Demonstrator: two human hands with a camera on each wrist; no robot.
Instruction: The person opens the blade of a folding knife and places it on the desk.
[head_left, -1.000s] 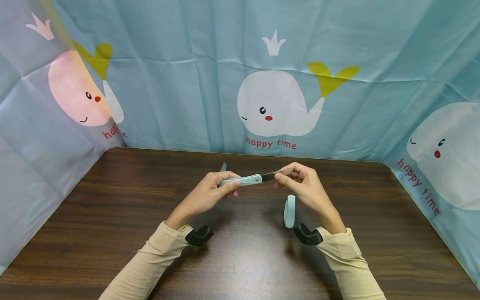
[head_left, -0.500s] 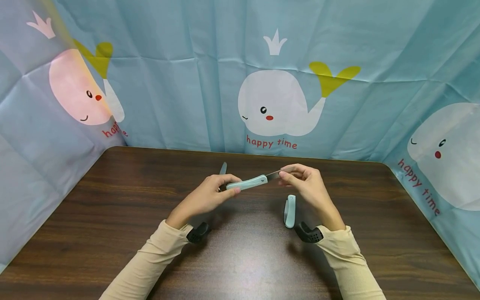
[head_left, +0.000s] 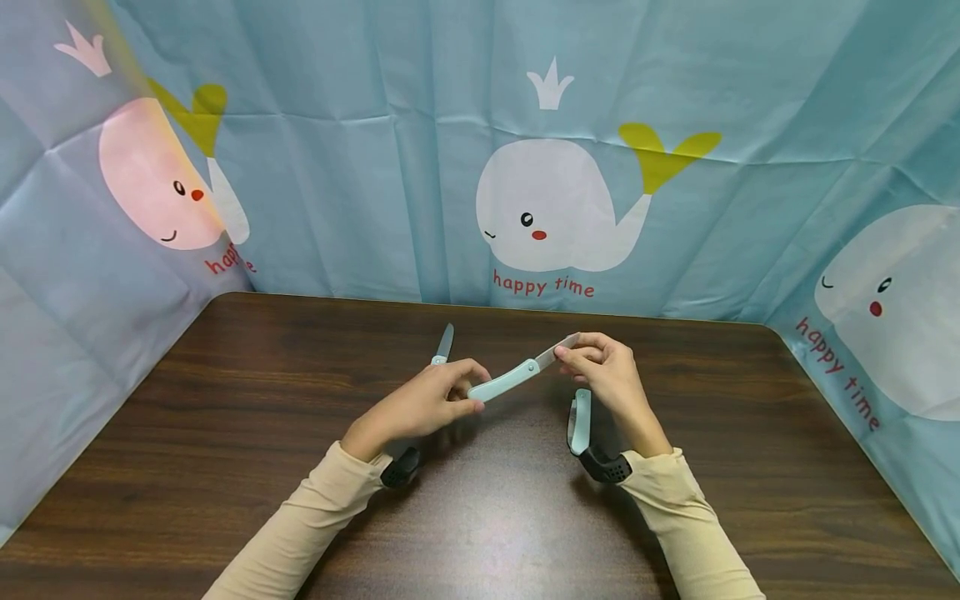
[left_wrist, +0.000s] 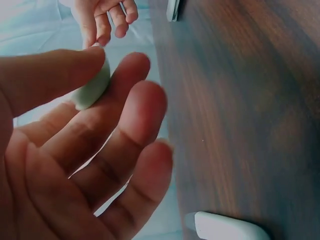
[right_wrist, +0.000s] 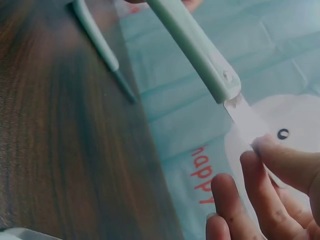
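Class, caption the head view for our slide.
Left hand holds the handle, right hand pinches the blade of one knife; two more knives lie on the table.

Left grip (left_wrist: 82,142) pinches green handle (left_wrist: 95,89); pale handle (left_wrist: 227,226) on table (left_wrist: 235,110)

Plenty of room on the table (head_left: 487,525) up front between the sleeves (head_left: 307,508), and out to both sides. Middle's blocked though: the held knife (head_left: 506,381) bridges left hand (head_left: 422,400) to right hand (head_left: 613,375), with the folded knife (head_left: 582,417) near the right and the unfolded knife (head_left: 446,342) just past the left.
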